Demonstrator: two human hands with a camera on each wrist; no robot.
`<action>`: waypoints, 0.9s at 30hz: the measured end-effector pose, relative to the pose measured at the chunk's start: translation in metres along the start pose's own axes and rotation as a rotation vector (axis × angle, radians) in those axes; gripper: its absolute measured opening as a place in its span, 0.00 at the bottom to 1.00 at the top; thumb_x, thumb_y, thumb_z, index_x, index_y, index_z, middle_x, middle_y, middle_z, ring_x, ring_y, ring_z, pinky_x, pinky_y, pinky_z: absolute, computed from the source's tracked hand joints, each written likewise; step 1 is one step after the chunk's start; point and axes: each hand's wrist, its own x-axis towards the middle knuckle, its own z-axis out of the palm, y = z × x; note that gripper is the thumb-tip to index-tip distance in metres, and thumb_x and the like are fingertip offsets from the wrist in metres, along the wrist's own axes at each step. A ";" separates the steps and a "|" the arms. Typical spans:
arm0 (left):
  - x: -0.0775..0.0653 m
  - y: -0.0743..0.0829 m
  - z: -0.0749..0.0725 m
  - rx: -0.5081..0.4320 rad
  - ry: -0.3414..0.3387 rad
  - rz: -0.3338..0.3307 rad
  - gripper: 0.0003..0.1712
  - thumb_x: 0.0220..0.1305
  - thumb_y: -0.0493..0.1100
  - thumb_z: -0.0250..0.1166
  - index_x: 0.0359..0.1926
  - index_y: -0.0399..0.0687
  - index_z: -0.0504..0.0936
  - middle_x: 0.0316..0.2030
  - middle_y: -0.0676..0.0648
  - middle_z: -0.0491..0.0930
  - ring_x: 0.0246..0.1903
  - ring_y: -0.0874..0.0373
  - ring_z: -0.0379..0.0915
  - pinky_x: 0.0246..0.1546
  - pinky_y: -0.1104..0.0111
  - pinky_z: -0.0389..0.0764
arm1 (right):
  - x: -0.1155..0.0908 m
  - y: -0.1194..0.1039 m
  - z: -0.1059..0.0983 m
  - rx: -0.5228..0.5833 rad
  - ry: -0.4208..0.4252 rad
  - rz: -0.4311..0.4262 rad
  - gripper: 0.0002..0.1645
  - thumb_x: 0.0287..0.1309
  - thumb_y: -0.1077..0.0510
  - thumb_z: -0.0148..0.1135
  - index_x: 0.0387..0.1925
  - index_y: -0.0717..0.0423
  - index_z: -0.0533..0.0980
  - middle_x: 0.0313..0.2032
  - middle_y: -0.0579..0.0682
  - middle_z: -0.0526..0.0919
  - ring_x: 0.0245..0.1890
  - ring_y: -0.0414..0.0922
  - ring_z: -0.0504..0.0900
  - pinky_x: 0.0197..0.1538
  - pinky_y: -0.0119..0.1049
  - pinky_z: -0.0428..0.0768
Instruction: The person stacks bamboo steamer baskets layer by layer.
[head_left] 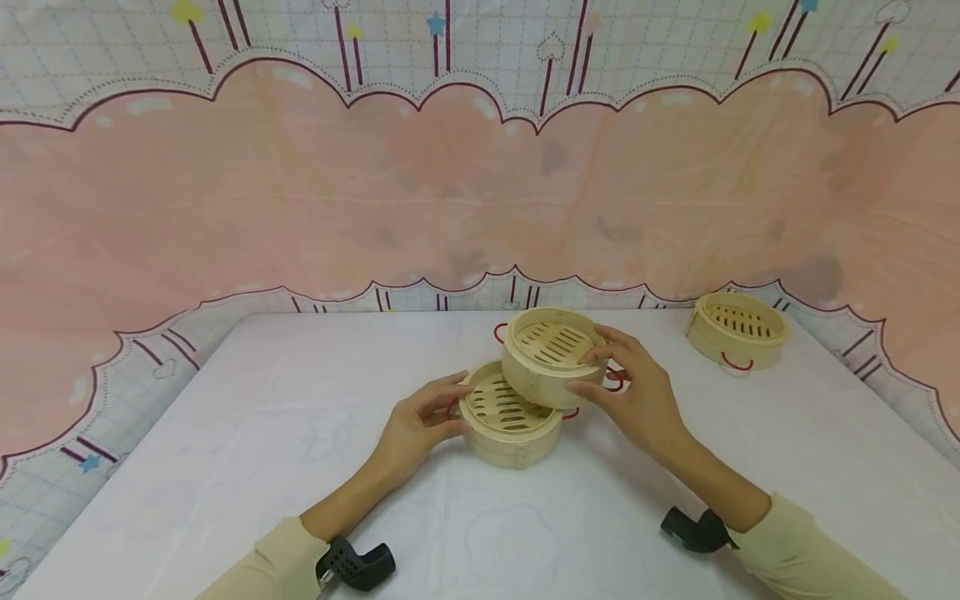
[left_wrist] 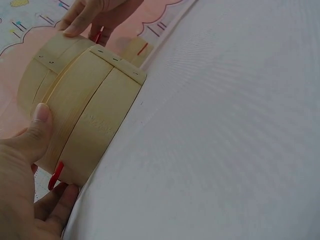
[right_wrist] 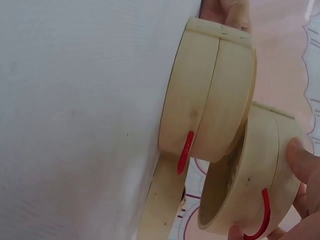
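Two round bamboo steamer baskets with slatted floors and red handles are at the middle of the table. My left hand point(head_left: 423, 421) grips the left side of the lower steamer basket point(head_left: 513, 446), thumb on its wall in the left wrist view. Above and behind it, my right hand point(head_left: 637, 387) holds the upper steamer basket point(head_left: 551, 387) by its right side, thumb low and fingers over the rim. In the right wrist view this upper basket point(right_wrist: 260, 160) tilts, its underside partly open to sight, and overlaps the edge of the lower basket point(right_wrist: 210, 90).
A third steamer basket point(head_left: 738, 337) stands at the back right of the white table point(head_left: 225, 467). Behind the table hangs a pink patterned cloth point(head_left: 450, 192). Black wrist cameras sit under both forearms.
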 end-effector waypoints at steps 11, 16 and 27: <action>0.002 0.001 0.000 -0.005 -0.004 0.001 0.27 0.53 0.33 0.71 0.56 0.40 0.78 0.65 0.46 0.67 0.57 0.48 0.71 0.51 0.64 0.76 | 0.002 0.001 -0.002 0.016 -0.021 -0.085 0.19 0.46 0.57 0.75 0.42 0.50 0.78 0.59 0.48 0.74 0.58 0.46 0.71 0.43 0.36 0.79; 0.004 0.002 0.001 -0.017 -0.005 -0.001 0.28 0.53 0.32 0.71 0.57 0.41 0.77 0.65 0.45 0.67 0.57 0.47 0.71 0.51 0.63 0.76 | 0.003 0.001 -0.001 0.042 -0.030 -0.116 0.19 0.48 0.59 0.74 0.43 0.51 0.80 0.57 0.48 0.75 0.57 0.45 0.71 0.42 0.33 0.79; 0.006 0.005 0.002 -0.017 -0.003 -0.005 0.34 0.52 0.31 0.71 0.62 0.41 0.73 0.66 0.45 0.66 0.56 0.45 0.72 0.50 0.61 0.77 | 0.004 -0.003 0.001 0.072 -0.042 -0.171 0.17 0.49 0.63 0.72 0.44 0.52 0.82 0.54 0.49 0.78 0.53 0.45 0.72 0.39 0.28 0.80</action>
